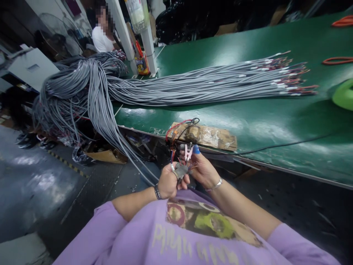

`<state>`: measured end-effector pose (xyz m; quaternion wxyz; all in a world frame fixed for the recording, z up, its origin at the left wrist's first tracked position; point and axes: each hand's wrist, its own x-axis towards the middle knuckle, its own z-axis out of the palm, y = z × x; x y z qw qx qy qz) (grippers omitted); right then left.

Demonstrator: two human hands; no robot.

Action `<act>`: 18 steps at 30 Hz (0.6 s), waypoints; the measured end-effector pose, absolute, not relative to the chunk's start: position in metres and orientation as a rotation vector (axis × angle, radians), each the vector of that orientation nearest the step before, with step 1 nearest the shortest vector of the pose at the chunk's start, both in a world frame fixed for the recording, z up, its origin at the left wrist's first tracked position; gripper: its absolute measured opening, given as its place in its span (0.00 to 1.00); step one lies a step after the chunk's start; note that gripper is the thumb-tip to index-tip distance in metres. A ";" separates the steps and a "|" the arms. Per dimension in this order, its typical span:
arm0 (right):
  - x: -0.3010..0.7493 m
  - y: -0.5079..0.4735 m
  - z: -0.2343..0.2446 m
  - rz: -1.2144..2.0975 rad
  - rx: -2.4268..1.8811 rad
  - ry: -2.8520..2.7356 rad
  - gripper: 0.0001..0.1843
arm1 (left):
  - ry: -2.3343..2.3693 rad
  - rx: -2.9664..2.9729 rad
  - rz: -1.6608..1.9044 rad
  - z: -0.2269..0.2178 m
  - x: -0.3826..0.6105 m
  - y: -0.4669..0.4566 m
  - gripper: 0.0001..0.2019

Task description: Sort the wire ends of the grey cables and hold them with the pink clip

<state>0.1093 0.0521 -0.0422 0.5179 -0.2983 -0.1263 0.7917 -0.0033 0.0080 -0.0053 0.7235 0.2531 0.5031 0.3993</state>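
Near the green table's front edge, my left hand (167,183) is closed around the end of a grey cable (146,177). A grey wrap or cover (181,170) shows at its thumb, and thin coloured wires (192,167) fan out beside it toward the other hand. My right hand (204,171) is closed at a small pale pink clip (188,151), with blue (196,149) on one fingertip. Whether its fingers also pinch a wire is too small to tell. Just beyond the hands, a worn wooden board (209,137) carries red and black leads (180,125).
A long bundle of grey cables (176,86) lies across the green table (275,129), its stripped ends at right. More cables (91,84) hang over the left edge. A post (150,51), green object (344,94), orange cords (338,60) and a seated person (103,38) are farther off.
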 end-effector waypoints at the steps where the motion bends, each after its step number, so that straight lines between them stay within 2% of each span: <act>1: 0.109 0.052 -0.043 1.895 -0.703 -0.300 0.16 | 1.106 0.562 0.879 -0.005 -0.004 0.008 0.27; 7: 0.111 0.048 -0.041 1.942 -0.657 -0.335 0.25 | 1.093 0.599 0.917 -0.005 -0.010 0.002 0.28; 12: 0.113 0.046 -0.036 1.920 -0.695 -0.384 0.19 | 1.102 0.609 0.945 -0.004 -0.010 0.001 0.29; 18: 0.112 0.046 -0.030 1.875 -0.685 -0.458 0.19 | 1.067 0.582 1.011 0.003 -0.010 0.000 0.30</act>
